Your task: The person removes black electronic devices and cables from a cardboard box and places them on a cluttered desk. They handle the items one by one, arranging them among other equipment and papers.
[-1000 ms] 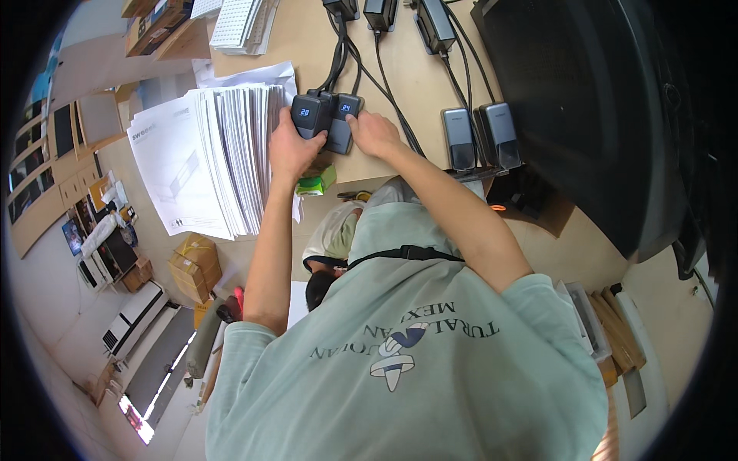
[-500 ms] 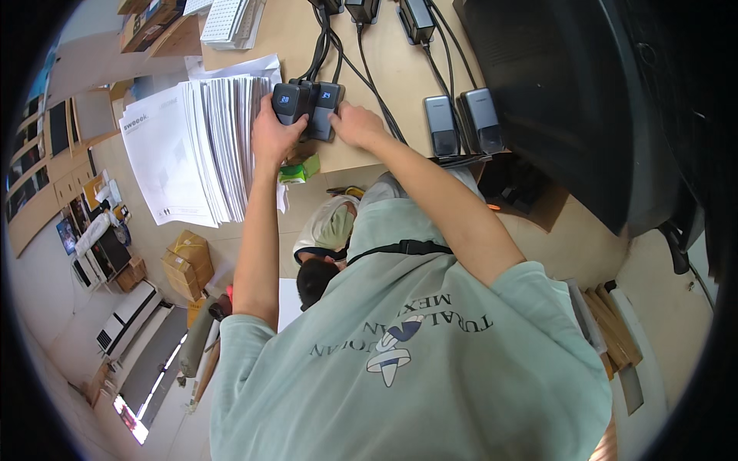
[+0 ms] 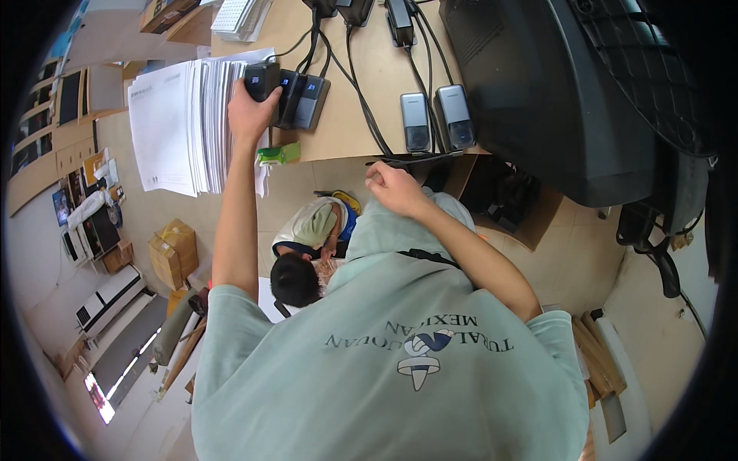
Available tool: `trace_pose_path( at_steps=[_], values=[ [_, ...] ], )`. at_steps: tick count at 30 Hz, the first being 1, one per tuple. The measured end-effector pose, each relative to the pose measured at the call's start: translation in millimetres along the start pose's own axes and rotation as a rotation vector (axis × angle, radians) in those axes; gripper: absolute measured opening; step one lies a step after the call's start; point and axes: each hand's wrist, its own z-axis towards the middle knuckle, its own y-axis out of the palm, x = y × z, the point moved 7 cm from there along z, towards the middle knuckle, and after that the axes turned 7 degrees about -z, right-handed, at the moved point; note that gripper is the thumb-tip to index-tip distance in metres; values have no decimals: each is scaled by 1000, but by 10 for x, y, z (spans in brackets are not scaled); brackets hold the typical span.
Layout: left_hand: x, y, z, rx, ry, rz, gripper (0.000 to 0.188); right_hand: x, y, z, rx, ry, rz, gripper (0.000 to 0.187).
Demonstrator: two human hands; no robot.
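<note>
A big black moulded plastic machine housing [image 3: 569, 92] fills the upper right, standing on the light wooden tabletop [image 3: 361, 134]. At the tabletop's left edge lies a thick fanned stack of white printed paper sheets [image 3: 181, 123], overhanging the edge. Beyond the edge, lower down, a seated person in a grey-green top [image 3: 307, 238] is seen from above, with brown cardboard boxes [image 3: 173, 250] on the floor nearby.

Near the middle of the tabletop two grey rectangular handheld devices with dark screens [image 3: 434, 119] lie side by side, touching, with black cables [image 3: 361, 84] running from them toward the far edge. Just right of the paper stack sits a row of small dark box-shaped devices with tiny blue lit displays [image 3: 296, 96], also cabled.

The left hand [image 3: 250, 115] is stretched out to this row, its fingers curled around the leftmost dark device [image 3: 261, 79], which it grips right beside the paper stack. The right hand [image 3: 392, 188] is at the near edge of the tabletop, closed loosely into a fist; whether it holds anything I cannot tell. A small green and white object [image 3: 278, 155] lies on the tabletop just below the left hand.
</note>
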Motion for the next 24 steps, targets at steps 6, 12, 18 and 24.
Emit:
trace_pose_path(
  at_steps=[6,12,18,24],
  values=[
    [22,255,11,-168,-7,79,73,-88,-76,81,17,-5,40,31],
    [123,388,-111,-147,-23,212,87,-140,-138,470,38,-52,82,31],
    [-48,273,58,-222,-92,176,91,-624,-221,966,170,-117,75,35],
    [38,-37,92,-190,-113,75,90,-1314,-220,1656,384,-188,-247,48]
  ],
)
